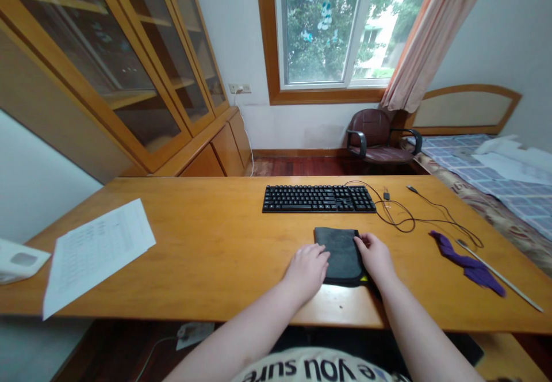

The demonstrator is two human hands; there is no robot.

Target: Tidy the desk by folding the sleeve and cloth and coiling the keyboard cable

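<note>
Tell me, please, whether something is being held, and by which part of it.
The right hand seems to pinch the dark pad by its right edge, near the far corner; the left hand rests on the pad's left side.

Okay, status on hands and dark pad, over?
Left hand on left edge of dark pad, right hand at right edge. Pad flat on desk. Keyboard beyond, not touching.

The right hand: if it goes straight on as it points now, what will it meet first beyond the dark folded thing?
Past the corner of the dark folded thing, the right hand would probably meet the front edge of the black keyboard, though the hand's height over the desk is unclear.
</note>
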